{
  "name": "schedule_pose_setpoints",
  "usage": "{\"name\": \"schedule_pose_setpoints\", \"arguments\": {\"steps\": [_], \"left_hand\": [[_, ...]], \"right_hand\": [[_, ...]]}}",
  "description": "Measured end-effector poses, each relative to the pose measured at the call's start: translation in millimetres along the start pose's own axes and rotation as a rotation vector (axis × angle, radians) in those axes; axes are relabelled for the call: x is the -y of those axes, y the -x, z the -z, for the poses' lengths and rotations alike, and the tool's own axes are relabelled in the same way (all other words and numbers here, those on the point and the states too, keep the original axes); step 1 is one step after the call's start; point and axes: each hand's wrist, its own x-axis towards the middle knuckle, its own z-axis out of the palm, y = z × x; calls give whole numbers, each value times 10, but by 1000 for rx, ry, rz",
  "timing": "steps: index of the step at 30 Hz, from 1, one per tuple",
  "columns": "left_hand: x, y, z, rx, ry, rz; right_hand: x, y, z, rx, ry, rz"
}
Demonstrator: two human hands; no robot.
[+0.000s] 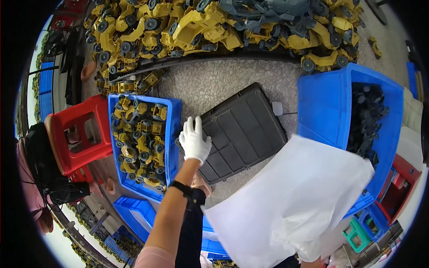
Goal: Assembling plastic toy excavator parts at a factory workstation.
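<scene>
- A red stool (87, 161) stood on the left, just beside a blue box.
- The left blue box (174, 134) was full of yellow toy trucks (145, 147) with dark wheels. Filling that one looked done, or close to it.
- The left hand (195, 142), in a white glove, had its fingers stretched out and held nothing. It was at the left edge of a dark flat box; I could not tell if it pressed on it.
- On the far side lay a big pile of toy trucks (187, 27), with dark grey parts on top. So lots of trucks seemed left to deal with.
- The dark flat box (243, 129) sat aslant in the middle, with speckled floor (214, 76) around it.
- A big white sheet (286, 192) hung up on the near right and hid part of the right blue box. It was not laid flat, so the job with the sheet looked unfinished.
- The right hand (310, 250), at the near edge, seemed to pinch the sheet. The two hands were well apart.
- The right blue box (322, 107) had dark parts (368, 116) inside, maybe waiting to be used.
</scene>
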Motion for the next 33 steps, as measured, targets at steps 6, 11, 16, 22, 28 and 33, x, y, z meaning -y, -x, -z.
{"name": "schedule_pose_setpoints", "arguments": {"steps": [6,11,16,22,28,33], "left_hand": [[58,-225,-58,560,29,21],[-97,395,-526,788,109,236],[303,458,-559,931,286,67],[675,579,-789,915,387,-138],[995,922,-930,1083,477,52],[1382,1802,-1193,840,1141,625]], "right_hand": [[65,-42,-242,-36,-73,12],[138,-460,-693,201,-883,59],[-858,-999,-515,-385,-68,-178],[-1612,-1148,-442,-646,36,-358],[-1901,-1320,-191,-469,304,-657],[-1617,-1374,-574,-230,529,-532]]}}
